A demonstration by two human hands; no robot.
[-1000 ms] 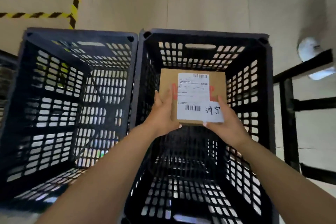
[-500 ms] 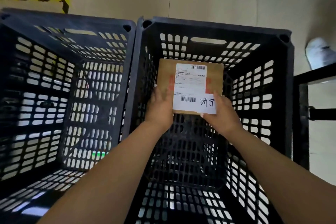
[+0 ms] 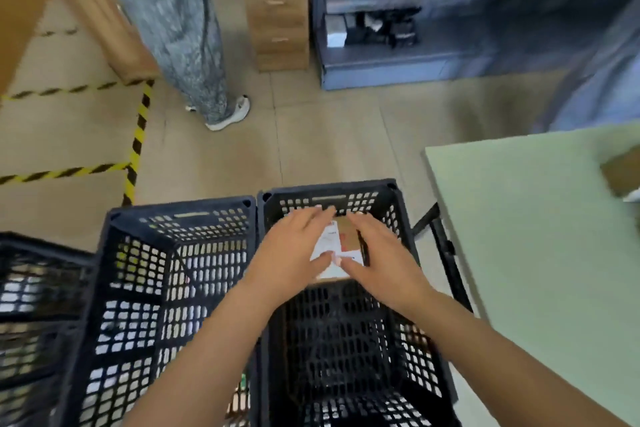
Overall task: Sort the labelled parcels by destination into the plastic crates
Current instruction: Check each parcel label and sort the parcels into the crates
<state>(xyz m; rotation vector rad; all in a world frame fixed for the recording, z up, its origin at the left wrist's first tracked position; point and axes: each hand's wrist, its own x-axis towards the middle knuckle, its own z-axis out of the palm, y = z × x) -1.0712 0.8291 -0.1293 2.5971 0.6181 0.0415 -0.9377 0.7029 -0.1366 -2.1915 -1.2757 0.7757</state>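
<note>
Hands hover over the right-hand black crate [image 3: 398, 215] in the head view: the left hand [image 3: 294, 256] and the right hand [image 3: 384, 260] are spread flat with straight fingers, gripping nothing. Between and under them a brown parcel [image 3: 348, 236] with a white label lies inside that crate. A second black crate [image 3: 180, 215] stands touching it on the left. A pale green tabletop [image 3: 519, 218] is at the right, carrying a blurred brown box [image 3: 621, 173].

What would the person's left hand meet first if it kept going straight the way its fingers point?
Probably the far wall of the right crate: the left hand points forward and slightly right above the parcel. Depth is unclear, so it might pass over the rim.
</note>
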